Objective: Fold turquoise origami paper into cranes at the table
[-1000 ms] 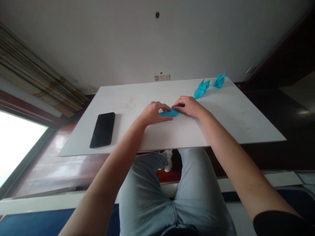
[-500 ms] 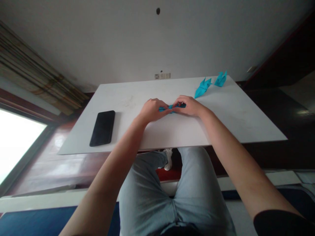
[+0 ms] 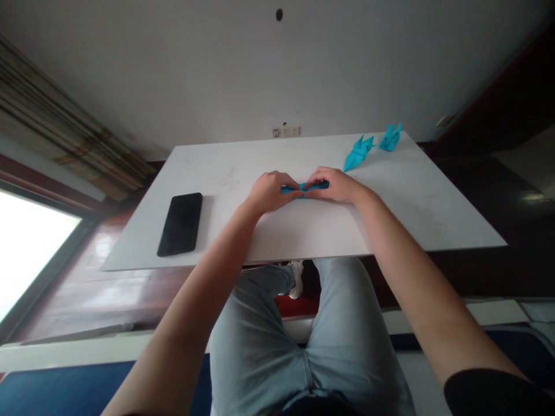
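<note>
Folded strip of teal origami paper (image 3: 304,187) lies flat on the desk (image 3: 303,231), held between the two hands and running roughly side to side. At the far left, a bright window (image 3: 30,260) and a striped curtain (image 3: 56,110) sit beyond the desk's edge. On the left part of the white desk lies a black smartphone (image 3: 180,224), screen up and well apart from the hands. Next comes the left hand (image 3: 273,192), its fingers pressing on and pinching the strip's left end. The strip's middle shows in the narrow gap between the hands, which are close together, with their fingertips nearly meeting over the paper. The right hand (image 3: 335,185) grips the right end, where a darker blue edge shows beside the fingers. Further right and towards the desk's far edge stand two teal origami figures (image 3: 358,152) (image 3: 390,137), just beside each other and well beyond the right hand. A white wall socket panel (image 3: 286,132) sits above the desk's far edge, left of those figures.
</note>
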{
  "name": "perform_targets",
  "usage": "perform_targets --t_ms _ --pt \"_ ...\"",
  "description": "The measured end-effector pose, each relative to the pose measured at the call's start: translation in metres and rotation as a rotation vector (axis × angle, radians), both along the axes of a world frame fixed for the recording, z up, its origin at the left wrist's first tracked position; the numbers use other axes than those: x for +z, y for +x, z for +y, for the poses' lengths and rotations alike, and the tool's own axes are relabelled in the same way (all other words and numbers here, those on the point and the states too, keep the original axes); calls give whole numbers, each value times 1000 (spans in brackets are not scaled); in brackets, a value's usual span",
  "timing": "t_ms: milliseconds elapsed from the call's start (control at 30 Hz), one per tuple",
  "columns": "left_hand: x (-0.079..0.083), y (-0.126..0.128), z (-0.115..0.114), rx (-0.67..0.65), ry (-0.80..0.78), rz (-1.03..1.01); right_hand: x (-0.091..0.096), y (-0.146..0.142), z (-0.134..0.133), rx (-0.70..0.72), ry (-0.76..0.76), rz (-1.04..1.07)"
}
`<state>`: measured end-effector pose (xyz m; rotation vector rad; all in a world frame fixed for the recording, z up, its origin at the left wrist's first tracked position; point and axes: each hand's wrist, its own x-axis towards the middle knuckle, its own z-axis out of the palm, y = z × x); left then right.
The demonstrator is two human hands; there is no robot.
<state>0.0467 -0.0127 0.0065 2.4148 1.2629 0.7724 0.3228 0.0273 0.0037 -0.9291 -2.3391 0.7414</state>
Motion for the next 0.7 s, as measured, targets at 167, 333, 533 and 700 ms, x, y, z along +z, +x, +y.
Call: perform_targets --t_ms 167,333,533,700 --pt "0 2 0 24 2 2 -5 -4 3 -28 22 -7" --pt "-1 3 1 -6 -19 -27 -9 -5 5 -31 28 -19" --pt "-7 3 6 38 -71 -114 -10 -7 5 -128 133 -61" --pt "-7 4 6 45 -77 -68 -8 -10 2 -249 241 -177"
